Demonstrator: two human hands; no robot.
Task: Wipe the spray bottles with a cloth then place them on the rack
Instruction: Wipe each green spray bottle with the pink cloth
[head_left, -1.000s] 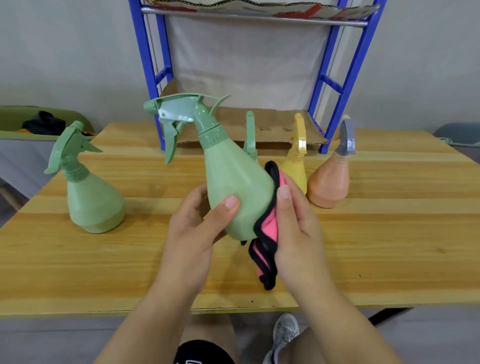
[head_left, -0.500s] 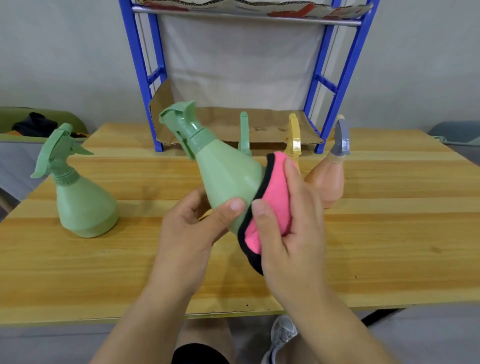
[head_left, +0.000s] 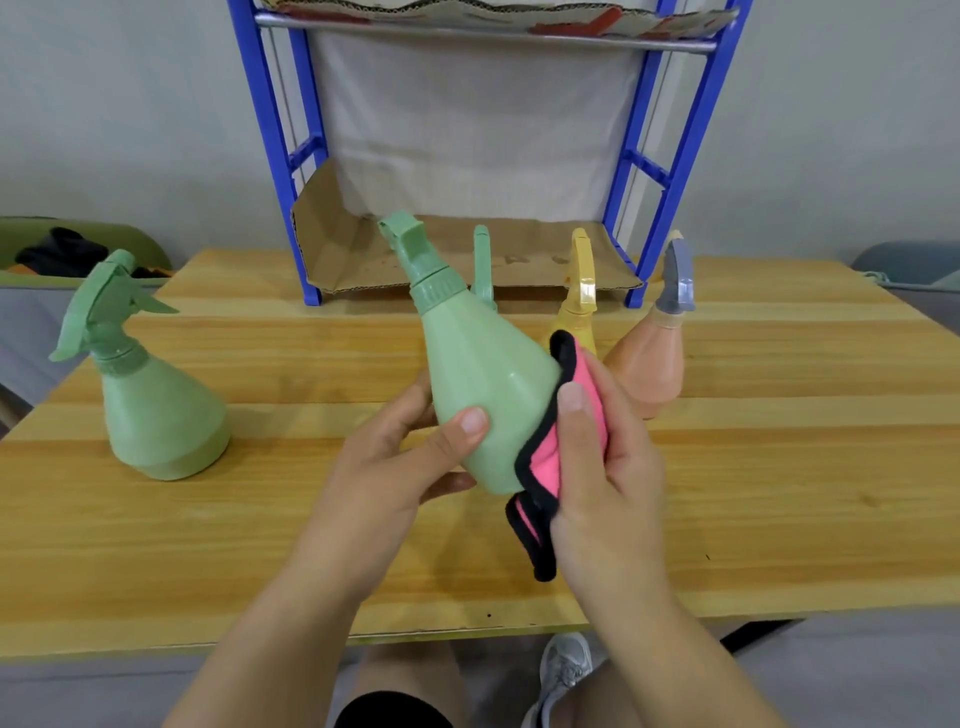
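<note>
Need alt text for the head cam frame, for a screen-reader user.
A person's left hand holds a pale green plastic spray bottle tilted above a wooden table while the right hand presses a pink black-edged cloth against its side. Green, yellow and peach spray bottles stand on the table before a blue metal rack.

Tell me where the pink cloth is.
The pink cloth sits centre-right in the head view, pressed by the right hand against the green spray bottle that the left hand holds above the table.
</note>
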